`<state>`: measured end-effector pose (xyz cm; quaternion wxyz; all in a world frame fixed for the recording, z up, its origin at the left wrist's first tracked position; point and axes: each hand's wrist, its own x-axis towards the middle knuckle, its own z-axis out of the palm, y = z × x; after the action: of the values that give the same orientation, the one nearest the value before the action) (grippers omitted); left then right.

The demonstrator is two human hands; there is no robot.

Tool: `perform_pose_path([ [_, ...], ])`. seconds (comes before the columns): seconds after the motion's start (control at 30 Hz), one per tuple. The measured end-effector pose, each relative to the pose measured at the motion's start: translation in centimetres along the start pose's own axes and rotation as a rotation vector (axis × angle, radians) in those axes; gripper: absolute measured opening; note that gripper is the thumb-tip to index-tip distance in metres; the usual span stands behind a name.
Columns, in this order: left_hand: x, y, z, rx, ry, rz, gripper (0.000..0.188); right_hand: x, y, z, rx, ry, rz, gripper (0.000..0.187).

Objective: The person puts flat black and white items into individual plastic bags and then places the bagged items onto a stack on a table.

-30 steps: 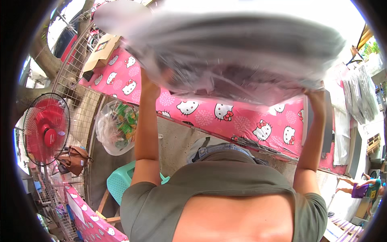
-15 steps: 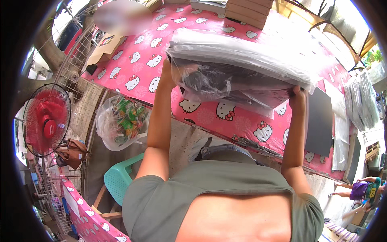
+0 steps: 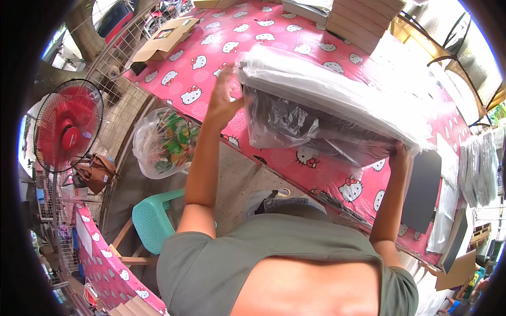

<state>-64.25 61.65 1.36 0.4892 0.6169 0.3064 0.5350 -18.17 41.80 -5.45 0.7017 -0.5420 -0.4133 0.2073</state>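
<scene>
A long bundle of dark, flat pieces in clear plastic point(image 3: 316, 110) sits over the pink table, its top layers whitish with glare and its near side sagging in loose film. My left hand point(image 3: 225, 102) is at the bundle's left end, fingers raised and spread, thumb toward the plastic; it looks slightly blurred, and whether the thumb touches I cannot tell. At the near right corner, my right hand point(image 3: 400, 156) grips the bundle's edge, fingers partly hidden by film. Just right of that hand lies a flat black board point(image 3: 423, 192) on the table.
The pink cartoon-print table point(image 3: 192, 95) carries a stack of brown cardboard point(image 3: 361, 23) and an opened carton point(image 3: 164, 39). Clear plastic sheets point(image 3: 448, 210) lie at its right edge. Left are a red fan point(image 3: 68, 126), a filled plastic bag point(image 3: 166, 142) and a green stool point(image 3: 152, 224).
My left hand has let go of the bundle's left end and opened beside it. My right hand keeps its grip at the right corner. The view has shifted and turned slightly.
</scene>
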Motion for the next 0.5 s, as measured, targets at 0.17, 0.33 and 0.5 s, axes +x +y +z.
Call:
perform_pose_path([
  [0.17, -0.3, 7.4, 2.3, 0.376, 0.129, 0.464, 0.045, -0.7, -4.0, 4.5, -0.051, 0.111, 0.148, 0.058],
  [0.33, 3.1, 6.2, 2.0, 0.549, 0.157, 0.549, 0.02, -0.7, -5.3, 5.8, -0.071, 0.099, 0.24, 0.052],
  [0.5, 4.1, 5.4, -3.9, 0.437, 0.338, 0.235, 0.008, -1.1, -5.6, 6.4, -0.16, 0.177, 0.232, 0.047],
])
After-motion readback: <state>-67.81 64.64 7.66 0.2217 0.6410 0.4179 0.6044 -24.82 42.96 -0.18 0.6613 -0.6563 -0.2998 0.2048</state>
